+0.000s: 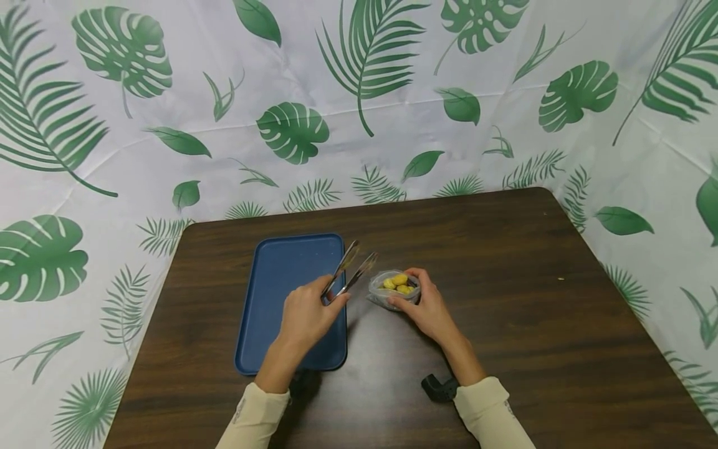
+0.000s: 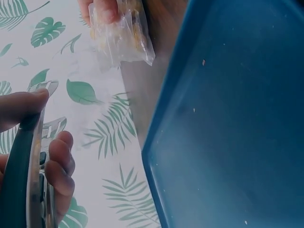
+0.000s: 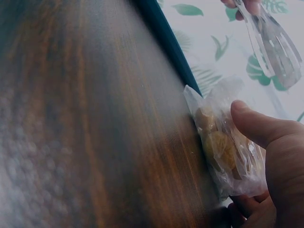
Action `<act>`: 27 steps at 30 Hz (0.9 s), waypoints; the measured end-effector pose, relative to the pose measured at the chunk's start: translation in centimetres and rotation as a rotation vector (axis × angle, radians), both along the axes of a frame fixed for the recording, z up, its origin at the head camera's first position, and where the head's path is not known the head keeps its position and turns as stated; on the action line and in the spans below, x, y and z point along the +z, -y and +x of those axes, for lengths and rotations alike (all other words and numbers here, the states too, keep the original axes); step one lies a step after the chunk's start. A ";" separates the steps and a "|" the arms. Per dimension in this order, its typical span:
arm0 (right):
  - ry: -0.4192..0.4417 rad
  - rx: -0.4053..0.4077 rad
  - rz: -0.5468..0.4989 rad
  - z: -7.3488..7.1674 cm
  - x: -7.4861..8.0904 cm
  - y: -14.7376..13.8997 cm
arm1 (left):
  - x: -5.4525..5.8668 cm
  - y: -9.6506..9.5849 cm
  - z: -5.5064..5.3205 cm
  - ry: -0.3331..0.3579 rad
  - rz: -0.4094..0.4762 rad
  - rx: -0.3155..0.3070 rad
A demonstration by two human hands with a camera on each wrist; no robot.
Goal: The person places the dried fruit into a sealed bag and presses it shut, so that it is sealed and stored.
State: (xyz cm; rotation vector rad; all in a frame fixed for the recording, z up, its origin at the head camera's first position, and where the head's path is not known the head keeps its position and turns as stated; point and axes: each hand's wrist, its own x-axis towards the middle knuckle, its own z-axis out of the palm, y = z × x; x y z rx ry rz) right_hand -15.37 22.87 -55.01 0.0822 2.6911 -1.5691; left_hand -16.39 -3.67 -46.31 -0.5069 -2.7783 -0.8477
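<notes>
My left hand (image 1: pixel 305 315), above the right part of the blue tray, holds metal tongs (image 1: pixel 366 264) with thumb on one arm and fingers on the other. The tongs' slotted tips are spread apart, pointing up and right toward the bag. A clear plastic bag (image 1: pixel 379 300), its mouth open upward, stands on the table right of the tray. Several yellow lumps (image 1: pixel 399 279) lie inside; what they are is unclear. My right hand (image 1: pixel 430 310) grips the bag's right side, thumb in front and fingers behind. In the right wrist view, brownish-yellow round lumps (image 3: pixel 221 147) show through the plastic.
The blue tray (image 1: pixel 291 268) lies on the left of the dark wooden table (image 1: pixel 493 268), with small crumbs (image 2: pixel 204 62) on it. A tiny light scrap (image 1: pixel 561 279) is at the table's right. Behind hangs a white leaf-print cloth (image 1: pixel 224 156). A black strap (image 1: pixel 439 388) is at my right wrist.
</notes>
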 end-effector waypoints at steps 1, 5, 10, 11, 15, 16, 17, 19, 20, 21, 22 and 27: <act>0.001 0.002 0.000 0.0 0.0 0.0 | -0.1 0.1 0.0 0.005 0.002 0.005; -0.004 -0.001 -0.005 0.1 -0.1 0.0 | -0.3 0.5 0.0 0.018 0.008 0.024; -0.013 -0.008 0.005 0.0 -0.2 0.0 | -0.5 1.2 -0.1 0.003 0.016 0.052; -0.015 -0.009 0.009 0.0 -0.2 0.0 | -0.5 1.3 -0.2 0.000 0.019 0.058; -0.021 -0.013 0.013 0.0 -0.2 0.0 | -0.5 1.9 -0.3 0.001 0.020 0.076; -0.021 -0.013 0.014 0.0 -0.2 0.0 | -0.5 2.0 -0.3 0.007 0.022 0.080; -0.022 -0.012 0.012 -0.1 -0.2 0.0 | -0.5 2.2 -0.3 0.015 0.024 0.084; -0.021 -0.012 0.012 -0.1 -0.2 0.0 | -0.5 2.4 -0.4 0.027 0.027 0.094; -0.020 -0.011 0.011 -0.1 -0.2 0.0 | -0.4 2.5 -0.4 0.031 0.027 0.098; -0.019 -0.011 0.011 -0.1 -0.2 0.1 | -0.5 2.7 -0.4 0.033 0.027 0.102; -0.017 -0.010 0.011 -0.1 -0.2 0.1 | -0.5 2.8 -0.5 0.032 0.026 0.108; -0.009 -0.008 0.016 0.0 -0.1 0.1 | -0.6 3.5 -0.6 0.025 0.022 0.135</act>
